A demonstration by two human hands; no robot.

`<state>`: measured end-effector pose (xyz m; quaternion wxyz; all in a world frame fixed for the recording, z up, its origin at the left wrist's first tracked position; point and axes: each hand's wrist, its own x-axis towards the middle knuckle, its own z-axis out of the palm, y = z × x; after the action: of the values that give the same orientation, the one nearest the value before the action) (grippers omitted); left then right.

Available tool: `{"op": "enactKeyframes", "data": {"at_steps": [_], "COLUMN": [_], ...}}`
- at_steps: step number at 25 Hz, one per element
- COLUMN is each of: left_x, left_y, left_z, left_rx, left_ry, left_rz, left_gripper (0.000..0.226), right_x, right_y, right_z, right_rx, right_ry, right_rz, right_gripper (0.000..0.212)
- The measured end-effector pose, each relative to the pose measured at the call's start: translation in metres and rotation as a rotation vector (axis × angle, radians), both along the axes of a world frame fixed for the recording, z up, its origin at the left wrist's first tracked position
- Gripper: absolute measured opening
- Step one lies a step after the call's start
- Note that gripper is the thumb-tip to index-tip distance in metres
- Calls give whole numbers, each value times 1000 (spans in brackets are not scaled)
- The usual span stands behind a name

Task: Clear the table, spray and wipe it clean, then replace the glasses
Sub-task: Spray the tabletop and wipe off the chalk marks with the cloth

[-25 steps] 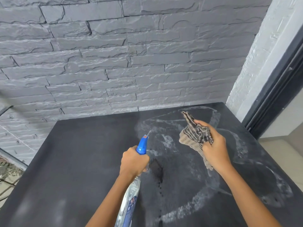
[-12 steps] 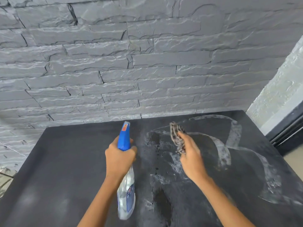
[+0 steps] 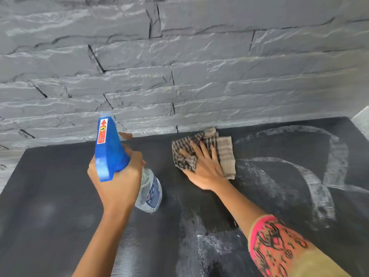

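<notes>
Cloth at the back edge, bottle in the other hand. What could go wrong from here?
The cloth lies crumpled under the flat right hand, so it may smear the white streaks rather than lift them. The left hand grips the spray bottle, nozzle toward the stone wall; a squeeze might wet it.

Blue-topped spray bottle (image 3: 111, 150) — checked cloth (image 3: 201, 151) — black table (image 3: 60, 186).

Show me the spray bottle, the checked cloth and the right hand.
spray bottle (image 3: 108, 154), head view, on its blue trigger head.
checked cloth (image 3: 226, 150), head view, on its pale folded edge.
right hand (image 3: 206, 169), head view, on the back of the hand.
</notes>
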<state>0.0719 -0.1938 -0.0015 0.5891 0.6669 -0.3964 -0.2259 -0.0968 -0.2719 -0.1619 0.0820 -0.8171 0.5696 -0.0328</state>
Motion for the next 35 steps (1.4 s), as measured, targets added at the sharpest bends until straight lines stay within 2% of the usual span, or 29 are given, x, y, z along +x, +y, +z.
{"op": "enactKeyframes", "data": {"at_steps": [1, 3, 5, 6, 8, 10, 11, 14, 16, 19, 21, 24, 26, 28, 31, 33, 35], "left_x": [3, 10, 12, 9, 1, -4, -3, 5, 4, 2, 2, 2, 3, 3, 2, 1, 1], "left_y": [2, -12, -29, -35, -30, -15, -7, -6, -8, -6, -6, -7, -8, -7, -8, -7, -7], "left_z": [-4, -7, -12, -13, -10, -3, -5, -11, -12, -11, -10, -10, -12, -12, -12, -10, -9], "left_rx": [17, 84, 283, 333, 181, 50, 23, -5, -6, -36, -37, -56, -71, -90, -120, -143, -166], "left_ry": [-4, -10, -26, -16, -5, 0, -7, -28, -51, -53, -51, -55, -31, -24, -34, -30, -16], "left_rz": [4, 13, -66, -91, -40, 6, 1, -4, -11, -21, -16, -25, -14, -5, -5, 2, -3], "left_gripper": [5, 11, 29, 29, 6, 10, 3, 9, 15, 22, 22, 27, 29, 20, 8, 17, 28], "right_x": [14, 51, 82, 90, 92, 72, 54, -25, -66, -62, -40, -30, -47, -73, -82, -54, -8], "right_y": [-14, -31, -43, -49, -55, -52, -50, -49, -48, -35, -4, 76, 114, 106, 27, -18, -26], "right_z": [0, 0, 0, 1, 0, -4, -5, -10, -7, -1, 4, 2, -2, -2, 3, 4, 3], "right_rx": [-1, -24, -62, -59, -34, -40, -48, -89, -49, 40, 62, 54, 9, -18, 10, 63, 103], "right_ry": [21, 59, 26, -21, -81, -72, -63, 17, 81, 79, 38, 8, 35, 71, 98, 72, 63], "right_rz": [-17, 90, 205, 211, 200, 188, 154, -61, -216, -424, -316, 102, 268, 235, -57, -188, -94], "right_gripper": [61, 61, 59, 58, 57, 59, 60, 63, 63, 61, 59, 63, 58, 58, 63, 59, 59]}}
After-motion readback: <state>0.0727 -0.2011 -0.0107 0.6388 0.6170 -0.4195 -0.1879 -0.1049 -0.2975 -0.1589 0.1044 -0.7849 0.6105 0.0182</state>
